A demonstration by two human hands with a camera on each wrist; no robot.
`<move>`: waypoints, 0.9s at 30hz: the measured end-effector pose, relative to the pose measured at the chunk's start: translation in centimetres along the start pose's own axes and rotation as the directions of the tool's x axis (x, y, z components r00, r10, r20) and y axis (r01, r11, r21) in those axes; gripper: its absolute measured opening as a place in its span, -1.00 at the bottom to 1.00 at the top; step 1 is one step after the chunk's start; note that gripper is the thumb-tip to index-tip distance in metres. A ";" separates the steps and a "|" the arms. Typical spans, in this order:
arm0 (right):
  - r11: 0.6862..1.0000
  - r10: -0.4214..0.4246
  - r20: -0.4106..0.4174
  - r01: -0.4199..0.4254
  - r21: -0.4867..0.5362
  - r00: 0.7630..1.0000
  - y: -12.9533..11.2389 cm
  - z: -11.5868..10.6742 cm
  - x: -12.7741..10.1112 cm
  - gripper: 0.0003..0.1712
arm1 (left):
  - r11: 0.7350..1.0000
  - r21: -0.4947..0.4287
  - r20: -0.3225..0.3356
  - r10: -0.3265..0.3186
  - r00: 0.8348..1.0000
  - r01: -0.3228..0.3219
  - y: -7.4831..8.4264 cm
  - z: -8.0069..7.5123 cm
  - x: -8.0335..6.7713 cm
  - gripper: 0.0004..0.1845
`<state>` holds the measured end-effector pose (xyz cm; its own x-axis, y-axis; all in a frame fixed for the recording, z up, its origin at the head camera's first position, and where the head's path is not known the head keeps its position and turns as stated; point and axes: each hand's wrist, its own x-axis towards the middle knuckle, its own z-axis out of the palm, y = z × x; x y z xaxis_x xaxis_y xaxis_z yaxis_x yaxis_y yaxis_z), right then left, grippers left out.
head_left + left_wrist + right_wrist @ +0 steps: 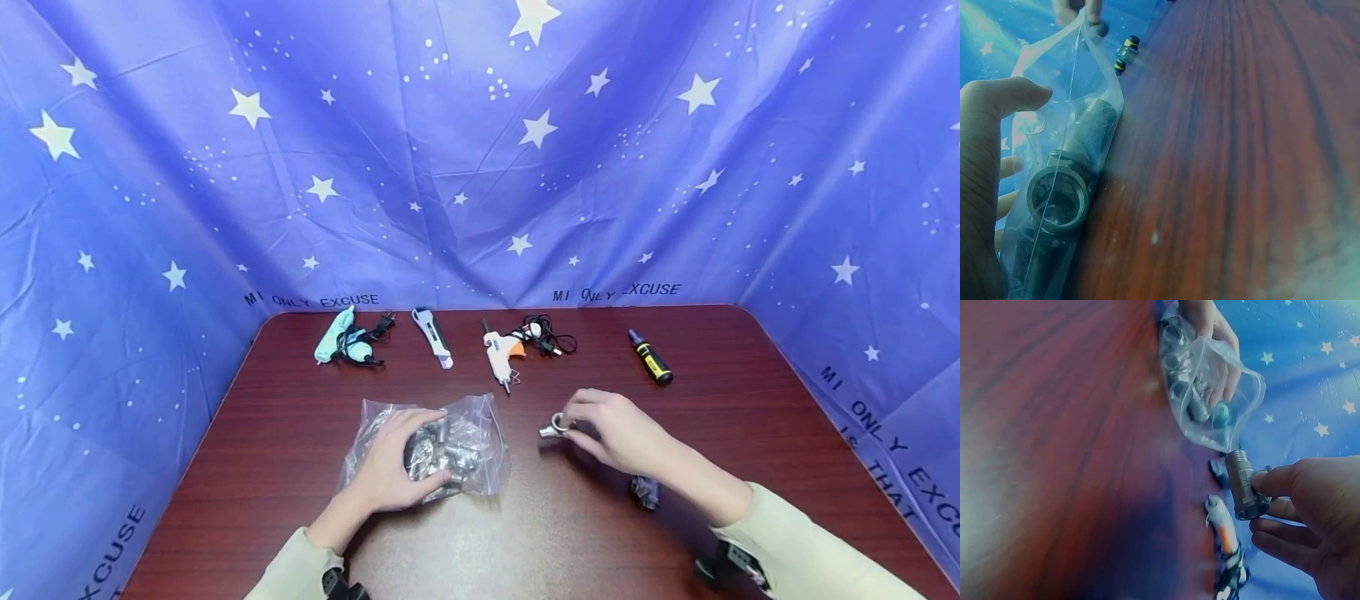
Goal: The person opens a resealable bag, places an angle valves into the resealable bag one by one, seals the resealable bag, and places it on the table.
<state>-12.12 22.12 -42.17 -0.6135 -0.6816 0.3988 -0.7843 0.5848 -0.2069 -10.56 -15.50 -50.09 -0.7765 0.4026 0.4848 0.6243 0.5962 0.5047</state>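
Note:
My right hand [611, 425] pinches a metal pipe fitting [1245, 486] between thumb and fingers, just right of a clear zip bag [480, 429]. One end of the fitting is threaded and the other shows an open round mouth. Across the bag lies my left hand [397, 462], gripping it with thumb on the near side and fingers on the far side. Several similar metal fittings [1059, 197] show through the plastic. In the right wrist view the bag's mouth gapes toward the held fitting, which is outside it.
Under my right forearm lies another dark metal piece [645, 492]. Along the back are a mint glue gun [335, 335], a utility knife [432, 337], a white glue gun [498, 357] with coiled cord, and a yellow-black screwdriver [651, 358]. A starry blue curtain [450, 167] surrounds the table.

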 end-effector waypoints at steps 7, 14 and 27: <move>0.996 0.021 0.060 -0.026 0.083 0.998 -0.9 1.8 4.0 -0.93 | 1.000 -0.012 0.008 -0.011 1.000 0.011 0.2 -0.1 0.0 -0.13; 0.994 -0.014 0.058 0.008 0.110 0.998 -2.1 4.3 6.9 -0.95 | 1.000 -0.008 -0.003 -0.007 1.000 0.007 0.1 -0.1 0.0 -0.14; 0.984 0.118 0.094 -0.129 0.122 0.989 -3.8 7.9 8.4 -0.86 | 1.000 -0.007 -0.008 -0.012 1.000 0.012 0.2 0.0 0.0 -0.13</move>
<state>-15.02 10.74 -45.09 -0.7073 -0.6464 0.2861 -0.7043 0.6093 -0.3643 -10.49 -15.36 -50.00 -0.7830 0.3900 0.4845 0.6157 0.5962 0.5152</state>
